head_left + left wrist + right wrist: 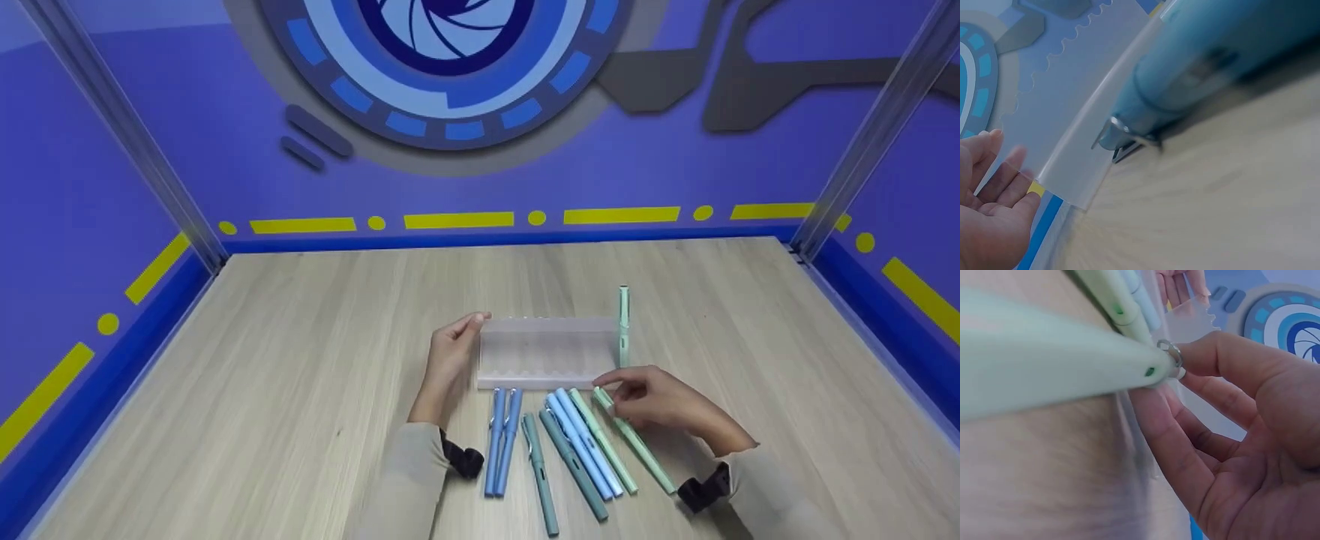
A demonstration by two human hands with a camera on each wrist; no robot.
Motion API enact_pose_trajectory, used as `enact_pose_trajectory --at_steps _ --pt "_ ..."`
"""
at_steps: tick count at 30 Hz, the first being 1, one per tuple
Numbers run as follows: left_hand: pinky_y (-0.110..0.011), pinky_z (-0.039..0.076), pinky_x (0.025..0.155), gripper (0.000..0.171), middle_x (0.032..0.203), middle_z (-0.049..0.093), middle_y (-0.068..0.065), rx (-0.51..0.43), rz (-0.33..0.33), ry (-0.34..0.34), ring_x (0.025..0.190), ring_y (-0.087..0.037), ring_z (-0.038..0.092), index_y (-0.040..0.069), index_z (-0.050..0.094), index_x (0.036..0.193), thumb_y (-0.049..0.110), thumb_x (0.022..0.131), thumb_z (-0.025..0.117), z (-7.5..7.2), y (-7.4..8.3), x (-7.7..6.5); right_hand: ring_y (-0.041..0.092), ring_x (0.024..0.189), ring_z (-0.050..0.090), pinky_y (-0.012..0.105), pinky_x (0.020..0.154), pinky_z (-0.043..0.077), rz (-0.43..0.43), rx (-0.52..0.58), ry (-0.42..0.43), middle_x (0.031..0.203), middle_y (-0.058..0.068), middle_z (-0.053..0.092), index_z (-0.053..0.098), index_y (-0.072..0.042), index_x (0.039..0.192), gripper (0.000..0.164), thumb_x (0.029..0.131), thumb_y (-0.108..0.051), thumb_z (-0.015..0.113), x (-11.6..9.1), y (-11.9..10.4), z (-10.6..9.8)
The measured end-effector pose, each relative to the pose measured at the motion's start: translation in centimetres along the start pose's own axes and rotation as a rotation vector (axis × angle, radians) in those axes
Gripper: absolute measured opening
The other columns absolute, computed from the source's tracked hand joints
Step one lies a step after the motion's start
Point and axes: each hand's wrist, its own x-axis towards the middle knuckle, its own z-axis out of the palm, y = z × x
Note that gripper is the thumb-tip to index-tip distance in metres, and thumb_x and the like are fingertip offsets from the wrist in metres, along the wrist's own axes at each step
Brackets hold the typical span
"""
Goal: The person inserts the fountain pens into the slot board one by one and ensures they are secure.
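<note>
My left hand [450, 356] grips the left end of a clear plastic pen stand [551, 324], thumb at its upper corner. In the left wrist view the fingers [1008, 188] show through its see-through wall. My right hand [660, 397] pinches the cap end of a light green pen [649, 457] that slants on the table just in front of the stand's right corner. The right wrist view shows thumb and fingertips around that end, by its metal clip [1169, 351]. Another light green pen [624, 322] stands upright at the stand's right end.
Several capped pens lie in front of the stand: two blue ones [496, 442], two dark teal ones [541, 472], two light blue ones [581, 435] and a light green one [600, 435]. The wooden table [300, 375] is bounded by blue panels [675, 172] at back and sides.
</note>
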Motion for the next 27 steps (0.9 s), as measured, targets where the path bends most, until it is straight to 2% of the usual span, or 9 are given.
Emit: enact_pose_trajectory --at_steps 7,15,22,27 --pt "-0.036 0.039 0.114 0.037 0.128 0.064 -0.006 -0.017 0.002 0.001 0.130 -0.023 0.052 0.010 0.068 0.117 0.037 0.095 0.058 0.0 0.0 0.0 0.014 0.072 0.061 0.026 0.058 0.054 0.007 0.045 0.039 0.093 0.014 0.068 0.056 0.002 0.129 0.043 0.088 -0.008 0.064 0.1 -0.4 -0.6" --pt "-0.035 0.040 0.113 0.037 0.128 0.065 -0.006 0.011 -0.003 0.008 0.130 -0.023 0.052 0.011 0.067 0.119 0.038 0.095 0.057 0.0 0.0 0.1 0.015 0.071 0.062 0.032 0.061 0.058 -0.023 0.060 0.076 0.094 0.017 0.067 0.054 0.001 0.132 0.044 0.089 -0.006 0.063 0.3 -1.0 -1.2" --pt "-0.034 0.040 0.113 0.039 0.129 0.064 -0.003 0.026 -0.022 -0.001 0.131 -0.021 0.052 0.014 0.067 0.120 0.042 0.095 0.057 0.0 0.0 0.0 0.021 0.083 0.066 0.039 0.070 0.062 -0.026 0.073 0.143 0.101 0.019 0.065 0.053 -0.002 0.134 0.048 0.089 -0.012 0.067 0.3 -1.7 -1.8" --pt "-0.037 0.039 0.114 0.039 0.130 0.063 -0.006 0.025 0.014 -0.008 0.131 -0.024 0.051 0.011 0.067 0.119 0.039 0.096 0.057 -0.1 -0.1 -0.1 0.022 0.089 0.066 0.036 0.074 0.062 -0.028 0.078 0.213 0.104 0.019 0.064 0.055 -0.005 0.133 0.048 0.088 -0.015 0.069 0.3 -2.4 -2.1"
